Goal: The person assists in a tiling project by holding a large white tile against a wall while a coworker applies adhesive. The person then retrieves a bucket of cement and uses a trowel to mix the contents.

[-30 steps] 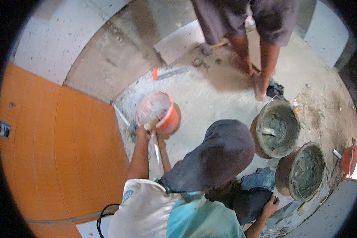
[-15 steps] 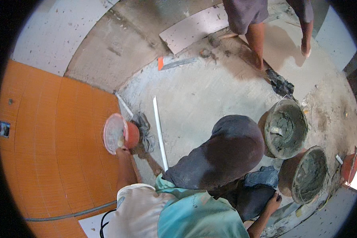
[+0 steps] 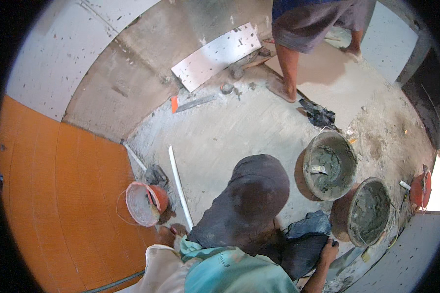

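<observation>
White pipe near red bucket

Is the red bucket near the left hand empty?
Not empty: a tan object shows inside the bucket. I cannot tell how full it is.

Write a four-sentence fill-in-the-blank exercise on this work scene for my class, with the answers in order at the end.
1. The long, thin pipe lying near the red bucket on the left is coloured ____.
2. Counting the round tubs that hold grey mix gives a total of ____.
3. Instead of wearing shoes, the standing person is ____.
4. The flat tool with a long, dark strip has one end coloured bright ____.

Missing words: white; two; barefoot; orange.
</observation>
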Demonstrator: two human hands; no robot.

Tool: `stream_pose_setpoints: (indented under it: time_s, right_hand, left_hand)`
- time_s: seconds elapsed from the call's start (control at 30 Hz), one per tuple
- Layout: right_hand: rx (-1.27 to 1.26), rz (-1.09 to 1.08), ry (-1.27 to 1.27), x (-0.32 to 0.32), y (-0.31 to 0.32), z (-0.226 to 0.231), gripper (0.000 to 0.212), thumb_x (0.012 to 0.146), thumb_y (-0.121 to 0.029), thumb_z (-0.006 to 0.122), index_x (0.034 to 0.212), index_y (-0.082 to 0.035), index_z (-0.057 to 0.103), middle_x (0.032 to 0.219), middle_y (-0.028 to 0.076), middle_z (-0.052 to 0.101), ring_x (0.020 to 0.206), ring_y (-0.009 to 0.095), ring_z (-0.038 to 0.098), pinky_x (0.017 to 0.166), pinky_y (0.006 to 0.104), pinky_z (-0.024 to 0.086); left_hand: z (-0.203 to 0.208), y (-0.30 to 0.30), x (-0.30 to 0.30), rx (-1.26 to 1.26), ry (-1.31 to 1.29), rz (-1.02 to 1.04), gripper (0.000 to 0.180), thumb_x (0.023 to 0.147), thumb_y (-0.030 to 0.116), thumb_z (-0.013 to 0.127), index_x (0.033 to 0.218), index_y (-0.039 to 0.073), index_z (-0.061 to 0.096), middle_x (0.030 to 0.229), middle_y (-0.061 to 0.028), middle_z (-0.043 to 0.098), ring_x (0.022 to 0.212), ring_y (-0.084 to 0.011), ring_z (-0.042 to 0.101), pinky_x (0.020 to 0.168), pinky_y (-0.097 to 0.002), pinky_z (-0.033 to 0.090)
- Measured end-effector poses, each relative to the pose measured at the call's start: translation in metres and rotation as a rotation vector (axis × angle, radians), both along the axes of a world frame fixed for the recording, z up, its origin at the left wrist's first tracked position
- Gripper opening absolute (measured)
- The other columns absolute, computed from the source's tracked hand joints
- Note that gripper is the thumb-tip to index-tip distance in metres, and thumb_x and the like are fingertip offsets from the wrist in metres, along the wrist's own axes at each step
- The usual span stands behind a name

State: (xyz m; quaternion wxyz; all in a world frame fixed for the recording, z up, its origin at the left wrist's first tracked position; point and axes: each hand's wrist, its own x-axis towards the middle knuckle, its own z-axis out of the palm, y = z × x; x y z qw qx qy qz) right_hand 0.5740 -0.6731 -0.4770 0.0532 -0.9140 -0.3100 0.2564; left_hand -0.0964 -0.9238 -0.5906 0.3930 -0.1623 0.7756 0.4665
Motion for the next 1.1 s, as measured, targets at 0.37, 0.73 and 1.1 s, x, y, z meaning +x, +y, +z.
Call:
stream_pose_setpoints:
  time_s: [0.37,0.73,1.1]
  right_hand:
    - [0.177,0.048,0.118,-0.018,0.038,0.006,0.056,0.082,-0.047,0.056,0.110,0.002,0.059,0.107,0.023,0.061,0.101,0.041,0.056,0.088,0.0428,0.041]
    - [-0.030,-0.179,0.130,-0.006,0.010,0.036,0.056,0.080,-0.045,0.058,0.092,0.010,0.064,0.090,0.028,0.064,0.090,0.040,0.062,0.082,0.0407,0.044]
    - [0.013,-0.570,0.349,-0.025,-0.044,0.096,0.056,0.084,-0.044,0.059,0.098,0.011,0.062,0.087,0.016,0.064,0.082,0.024,0.059,0.078,0.0359,0.044]
  left_hand:
    - [0.162,0.214,0.067,-0.103,0.292,-0.885,0.025,0.086,0.026,0.057,0.091,0.002,0.060,0.077,-0.0086,0.059,0.066,-0.0172,0.055,0.061,-0.0313,0.046]
    - [0.164,0.415,0.041,0.243,0.626,-1.147,0.022,0.082,0.023,0.063,0.087,0.003,0.059,0.071,-0.0029,0.057,0.063,-0.0135,0.055,0.058,-0.0270,0.045]
    - [0.052,0.642,-0.014,-0.040,1.197,-1.424,0.038,0.075,0.026,0.068,0.099,-0.002,0.058,0.090,-0.0203,0.062,0.088,-0.0349,0.061,0.076,-0.0406,0.048]
